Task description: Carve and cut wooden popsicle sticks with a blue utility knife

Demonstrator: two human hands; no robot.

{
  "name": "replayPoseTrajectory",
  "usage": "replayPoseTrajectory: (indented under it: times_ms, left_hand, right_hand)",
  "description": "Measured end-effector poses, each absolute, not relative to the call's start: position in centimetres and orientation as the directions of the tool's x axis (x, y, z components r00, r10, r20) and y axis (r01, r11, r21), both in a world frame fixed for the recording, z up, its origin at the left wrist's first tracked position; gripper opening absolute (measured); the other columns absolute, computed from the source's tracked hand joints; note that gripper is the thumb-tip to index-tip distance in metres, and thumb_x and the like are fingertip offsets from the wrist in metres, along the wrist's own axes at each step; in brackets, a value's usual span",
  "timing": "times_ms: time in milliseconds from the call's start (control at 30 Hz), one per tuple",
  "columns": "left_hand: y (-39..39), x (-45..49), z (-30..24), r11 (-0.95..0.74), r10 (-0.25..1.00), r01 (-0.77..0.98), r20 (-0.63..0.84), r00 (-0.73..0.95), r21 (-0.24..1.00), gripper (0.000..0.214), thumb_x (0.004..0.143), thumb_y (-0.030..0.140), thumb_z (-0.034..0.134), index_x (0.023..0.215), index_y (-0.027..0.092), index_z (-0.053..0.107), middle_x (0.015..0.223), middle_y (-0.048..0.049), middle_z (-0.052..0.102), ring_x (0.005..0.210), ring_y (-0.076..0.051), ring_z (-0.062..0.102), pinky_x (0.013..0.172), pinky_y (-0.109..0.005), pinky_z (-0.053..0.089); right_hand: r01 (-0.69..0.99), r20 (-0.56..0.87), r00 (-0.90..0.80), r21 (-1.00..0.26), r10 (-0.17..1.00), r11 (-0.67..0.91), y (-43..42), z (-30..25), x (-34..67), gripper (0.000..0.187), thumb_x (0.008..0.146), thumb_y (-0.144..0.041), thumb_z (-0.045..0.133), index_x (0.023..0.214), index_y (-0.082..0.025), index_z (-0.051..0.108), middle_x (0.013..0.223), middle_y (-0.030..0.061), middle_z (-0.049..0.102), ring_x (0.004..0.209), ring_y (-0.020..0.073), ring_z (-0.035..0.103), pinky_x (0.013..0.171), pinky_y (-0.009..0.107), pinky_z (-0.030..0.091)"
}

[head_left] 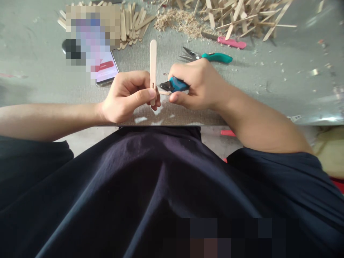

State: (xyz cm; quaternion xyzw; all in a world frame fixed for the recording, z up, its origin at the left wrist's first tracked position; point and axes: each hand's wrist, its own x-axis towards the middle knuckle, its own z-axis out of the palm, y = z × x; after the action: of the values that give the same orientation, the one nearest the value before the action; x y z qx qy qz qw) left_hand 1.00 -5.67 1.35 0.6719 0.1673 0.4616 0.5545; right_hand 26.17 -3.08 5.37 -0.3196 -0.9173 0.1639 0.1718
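Observation:
My left hand pinches a wooden craft stick near its lower end and holds it upright. A small notch shows in the stick just above the thumb. My right hand is closed round a blue and black utility knife, its black tip pointing at the notched part, close beside it. Any blade is too small to make out. A thin sliver of wood lies between the stick and my right thumb; whether it is joined to the stick I cannot tell.
Beyond my hands lie green-handled snips with parted blades and a pink-handled knife. Farther back are wood shavings, a loose heap of sticks and a row of craft sticks. A phone, partly blurred, rests left.

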Motion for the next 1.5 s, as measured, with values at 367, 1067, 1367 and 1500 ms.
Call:
replayPoseTrajectory:
  times_ms: [367, 1067, 1367, 1500]
  left_hand:
    - [-6.6, 0.8, 2.1, -0.307, 0.756, -0.263, 0.402, 0.516, 0.915, 0.04, 0.106, 0.051, 0.086, 0.08, 0.023, 0.075, 0.079, -0.0011, 0.083, 0.068, -0.015, 0.079, 0.064, -0.032, 0.062]
    - [-6.8, 1.0, 3.0, -0.128, 0.91, -0.066, 0.143, 0.39, 0.99, 0.034, 0.093, 0.039, 0.099, 0.086, 0.021, 0.072, 0.076, -0.0033, 0.082, 0.066, -0.022, 0.084, 0.056, -0.032, 0.07]
    - [-6.4, 1.1, 2.8, -0.072, 0.93, -0.06, 0.088, 0.357, 0.996, 0.026, 0.093, 0.025, 0.096, 0.087, 0.019, 0.071, 0.075, -0.0003, 0.081, 0.063, -0.019, 0.084, 0.054, -0.026, 0.068]
    - [-6.2, 1.1, 2.7, -0.069, 0.93, -0.062, 0.087, 0.357, 0.996, 0.032, 0.092, 0.034, 0.099, 0.087, 0.02, 0.07, 0.072, 0.0005, 0.08, 0.058, -0.018, 0.08, 0.051, -0.026, 0.065]
  right_hand:
    - [0.498, 0.263, -0.743, -0.398, 0.616, 0.771, -3.1, 5.3, 25.9, 0.085, 0.095, -0.111, 0.016, 0.086, -0.029, 0.034, 0.07, -0.0013, 0.046, 0.062, 0.0199, 0.041, 0.067, 0.04, 0.032]
    - [0.714, 0.384, -0.641, -0.018, 0.664, 0.7, -2.5, 4.5, 27.2, 0.089, 0.1, -0.104, 0.034, 0.106, -0.023, 0.07, 0.086, 0.0096, 0.067, 0.072, 0.0221, 0.053, 0.068, 0.041, 0.026]
    - [0.744, 0.354, -0.623, -0.005, 0.697, 0.668, -2.5, 4.8, 27.3, 0.079, 0.102, -0.097, 0.046, 0.1, -0.022, 0.073, 0.085, 0.0106, 0.071, 0.077, 0.0266, 0.065, 0.069, 0.039, 0.039]
    - [0.756, 0.341, -0.614, -0.005, 0.712, 0.655, -2.6, 4.9, 27.3, 0.076, 0.104, -0.093, 0.048, 0.101, -0.022, 0.073, 0.087, 0.0116, 0.073, 0.08, 0.028, 0.067, 0.069, 0.039, 0.041]
